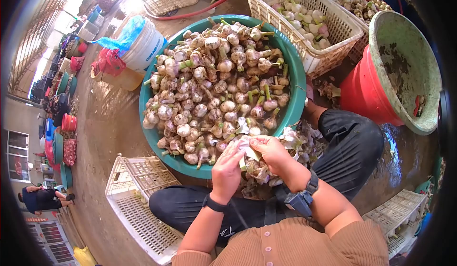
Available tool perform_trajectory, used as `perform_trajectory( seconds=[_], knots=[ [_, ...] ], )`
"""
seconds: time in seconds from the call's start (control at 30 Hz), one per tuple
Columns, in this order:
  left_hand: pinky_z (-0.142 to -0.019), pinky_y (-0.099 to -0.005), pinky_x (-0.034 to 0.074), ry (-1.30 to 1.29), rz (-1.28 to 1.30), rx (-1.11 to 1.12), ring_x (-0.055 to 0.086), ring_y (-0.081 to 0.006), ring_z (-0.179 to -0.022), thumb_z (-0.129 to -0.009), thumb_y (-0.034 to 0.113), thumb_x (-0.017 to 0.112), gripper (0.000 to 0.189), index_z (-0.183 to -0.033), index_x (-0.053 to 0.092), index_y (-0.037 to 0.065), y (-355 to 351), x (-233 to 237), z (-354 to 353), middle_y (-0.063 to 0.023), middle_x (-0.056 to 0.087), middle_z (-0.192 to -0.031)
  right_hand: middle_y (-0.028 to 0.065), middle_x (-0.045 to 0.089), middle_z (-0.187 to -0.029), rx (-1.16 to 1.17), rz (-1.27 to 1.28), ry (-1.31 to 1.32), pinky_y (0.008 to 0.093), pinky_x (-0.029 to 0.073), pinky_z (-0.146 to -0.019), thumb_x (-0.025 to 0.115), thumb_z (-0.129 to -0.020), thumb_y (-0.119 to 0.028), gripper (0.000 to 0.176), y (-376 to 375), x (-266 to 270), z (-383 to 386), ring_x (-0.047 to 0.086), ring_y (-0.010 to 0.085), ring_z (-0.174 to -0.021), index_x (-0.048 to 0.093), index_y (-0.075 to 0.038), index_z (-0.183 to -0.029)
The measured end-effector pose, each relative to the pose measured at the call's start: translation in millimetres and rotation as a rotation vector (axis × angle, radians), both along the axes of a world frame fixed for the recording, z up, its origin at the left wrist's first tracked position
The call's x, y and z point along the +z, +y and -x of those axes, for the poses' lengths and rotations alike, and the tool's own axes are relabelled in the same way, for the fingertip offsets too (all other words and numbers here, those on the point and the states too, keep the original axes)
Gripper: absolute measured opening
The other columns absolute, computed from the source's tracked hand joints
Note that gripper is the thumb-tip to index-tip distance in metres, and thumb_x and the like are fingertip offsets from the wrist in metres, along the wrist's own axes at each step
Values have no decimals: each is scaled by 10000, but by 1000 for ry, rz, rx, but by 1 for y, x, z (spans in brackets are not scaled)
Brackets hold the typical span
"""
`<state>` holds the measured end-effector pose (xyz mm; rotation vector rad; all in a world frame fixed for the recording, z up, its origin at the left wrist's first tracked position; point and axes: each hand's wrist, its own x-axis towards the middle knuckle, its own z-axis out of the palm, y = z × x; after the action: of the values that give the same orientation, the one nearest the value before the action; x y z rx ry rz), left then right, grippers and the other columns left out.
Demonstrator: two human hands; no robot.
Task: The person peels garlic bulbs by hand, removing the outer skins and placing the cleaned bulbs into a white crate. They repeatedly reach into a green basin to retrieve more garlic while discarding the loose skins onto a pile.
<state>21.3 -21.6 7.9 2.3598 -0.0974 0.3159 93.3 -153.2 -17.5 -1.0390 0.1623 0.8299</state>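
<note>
My right hand (272, 152) is closed in a pinch, thumb and fingers on white skin (251, 150); my left hand (226, 170), fingers nearly straight and together, meets it opposite. Left grip hidden, can't tell; same for any bulb underneath. Skin sits between my hands, by the tub's (297, 73) near edge. Likely papery, weightless, tears easily: pinch a loose edge. Garlic (216, 94) heaped in tub looks firm, light; grab round the bulb or by the stem. Peelings (299, 148) near my leg. Brown floor (114, 118), wet patches, crate (152, 225) at left, red bucket (364, 92) right, person (44, 199) far off.
</note>
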Motion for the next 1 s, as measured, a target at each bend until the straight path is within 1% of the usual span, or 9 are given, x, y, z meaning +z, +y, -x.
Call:
perform_trajectory(
  seconds=[0.1, 0.23, 0.3, 0.37, 0.43, 0.5, 0.73, 0.83, 1.0],
  knots=[
    [-872, -368, 463, 152, 641, 264, 576, -233, -1005, -828, -2, 540, 205, -1017, 616, 15, -1, -10, 4, -105, 591, -1118, 38, 619, -918, -50, -97, -112, 251, 427, -747, 519, -893, -122, 146, -10, 4, 9, 553, 119, -808, 610, -6, -895],
    [-679, -297, 546, 437, 2061, 578, 620, -165, -832, -889, 242, 542, 233, -1028, 556, 55, 28, -51, 13, -44, 628, -925, 91, 607, -911, 188, 69, -1097, 345, 442, -804, 491, -884, -93, 136, -39, 46, 21, 580, 188, -872, 577, 3, -840],
    [-627, -289, 529, 538, 2300, 483, 607, -140, -785, -897, 277, 522, 264, -1040, 554, 57, 45, -54, 20, -32, 623, -910, 87, 612, -864, -195, 41, -618, 340, 463, -763, 473, -883, -82, 145, -56, 66, 18, 593, 204, -825, 563, -7, -796],
    [-619, -261, 504, 511, 2238, 340, 588, -122, -764, -919, 314, 457, 293, -1046, 551, 68, 45, -47, 25, -23, 620, -917, 65, 606, -832, -373, -153, -294, 334, 471, -735, 466, -894, -104, 159, -71, 72, -2, 595, 192, -780, 544, -18, -785],
    [-610, -234, 479, 489, 2167, 177, 570, -103, -744, -940, 352, 393, 333, -1052, 547, 79, 36, -30, 18, -13, 617, -924, 120, 602, -862, 561, 736, -963, 339, 478, -712, 566, -844, -294, 374, -80, 69, -16, 599, 266, -745, 549, 9, -1061],
    [-564, -219, 452, 420, 1697, 616, 554, -100, -714, -948, 335, 371, 318, -1058, 538, 88, 19, -12, 5, -9, 606, -905, 201, 580, -1001, 365, 950, -1235, 395, 470, -762, 552, -805, -485, 563, -59, 42, 6, 579, 340, -876, 553, 22, -1052],
    [-524, -228, 440, 503, 1784, 517, 531, -104, -635, -922, 274, 434, 238, -989, 544, 74, 3, -14, 0, -15, 588, -816, 126, 583, -733, 129, 542, -1433, 355, 469, -606, 596, -817, -228, 203, -7, 26, 5, 571, 270, -674, 577, -27, -795],
    [-496, -221, 416, 519, 1944, 559, 469, -94, -546, -899, 268, 467, 205, -957, 540, 86, 13, -11, 1, 2, 541, -719, 38, 590, -721, -108, 391, -401, 272, 446, -533, 506, -855, -140, 173, -25, 6, -22, 555, 149, -660, 562, -19, -745],
    [-489, -217, 377, 458, 1394, 521, 438, -82, -565, -937, 413, 394, 412, -1034, 535, 38, -4, -18, 1, 2, 524, -729, 104, 581, -945, 141, -6, -147, 253, 487, -600, 480, -899, -425, 494, 8, 24, 9, 579, 134, -757, 400, -25, -1176]
  ],
)
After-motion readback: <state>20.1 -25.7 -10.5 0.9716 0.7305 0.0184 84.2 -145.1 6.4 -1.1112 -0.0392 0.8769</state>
